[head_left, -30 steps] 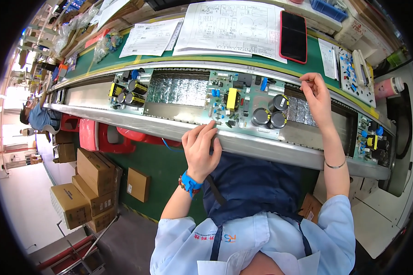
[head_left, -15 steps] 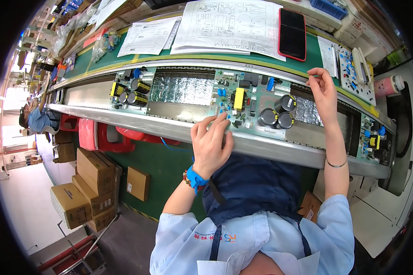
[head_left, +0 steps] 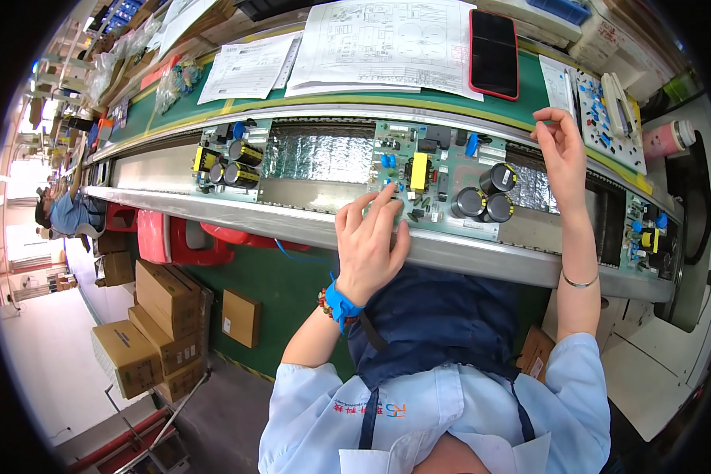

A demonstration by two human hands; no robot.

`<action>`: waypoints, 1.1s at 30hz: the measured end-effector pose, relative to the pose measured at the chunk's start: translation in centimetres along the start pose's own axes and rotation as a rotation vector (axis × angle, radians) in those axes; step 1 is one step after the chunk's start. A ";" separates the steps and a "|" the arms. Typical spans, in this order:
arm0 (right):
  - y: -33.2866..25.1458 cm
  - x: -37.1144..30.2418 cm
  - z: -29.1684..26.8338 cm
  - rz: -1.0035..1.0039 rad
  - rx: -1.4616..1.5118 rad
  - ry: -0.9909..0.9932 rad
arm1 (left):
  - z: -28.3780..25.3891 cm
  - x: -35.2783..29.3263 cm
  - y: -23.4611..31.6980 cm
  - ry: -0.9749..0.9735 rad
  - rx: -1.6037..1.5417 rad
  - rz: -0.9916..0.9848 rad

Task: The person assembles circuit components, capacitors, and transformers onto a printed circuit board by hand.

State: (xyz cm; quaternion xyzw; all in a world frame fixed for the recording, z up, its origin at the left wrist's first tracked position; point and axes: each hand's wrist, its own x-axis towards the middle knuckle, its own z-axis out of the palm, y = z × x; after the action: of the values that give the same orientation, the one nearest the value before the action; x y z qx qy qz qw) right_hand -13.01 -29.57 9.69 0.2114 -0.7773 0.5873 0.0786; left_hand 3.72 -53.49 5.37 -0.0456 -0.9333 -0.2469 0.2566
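Observation:
A green circuit board (head_left: pixel 472 162) lies across the metal conveyor rails in front of me. It carries a yellow block-shaped transformer (head_left: pixel 419 172), black round capacitors (head_left: pixel 499 178) and small blue parts. My left hand (head_left: pixel 369 245) rests over the near rail at the board's lower left corner. Its fingers are apart, with the fingertips at the small parts there. My right hand (head_left: pixel 561 158) hovers above the far rail, right of the board, its fingers curled together near the thumb. Anything between those fingertips is too small to make out.
Similar boards sit on the conveyor at the left (head_left: pixel 227 162) and far right (head_left: pixel 645 235). Beyond the rail lie printed drawings (head_left: pixel 387 47), a red-edged phone (head_left: pixel 494 55) and a tray of small blue parts (head_left: pixel 600 118). Cardboard boxes (head_left: pixel 166 300) and a red stool (head_left: pixel 154 235) stand below left.
The boards have shifted slightly to the right in view. My left hand has moved a little right along with the board; my right hand has risen slightly, its fingers still curled.

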 end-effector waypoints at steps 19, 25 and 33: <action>-1.0 -0.3 -0.6 -0.034 0.007 0.032 | 1.0 0.3 1.2 -0.030 -0.015 0.090; -0.5 0.2 -0.5 -0.013 0.031 0.043 | 1.6 0.8 1.7 -0.031 -0.019 0.102; 0.3 0.2 -2.3 -0.045 0.010 0.097 | 0.5 1.4 2.4 -0.064 -0.052 0.125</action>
State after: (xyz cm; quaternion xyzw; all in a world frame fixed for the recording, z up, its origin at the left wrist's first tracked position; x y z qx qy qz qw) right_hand -13.64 -27.33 10.17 0.2006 -0.7647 0.5988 0.1286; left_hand 2.78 -51.19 6.79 -0.1183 -0.9297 -0.2530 0.2401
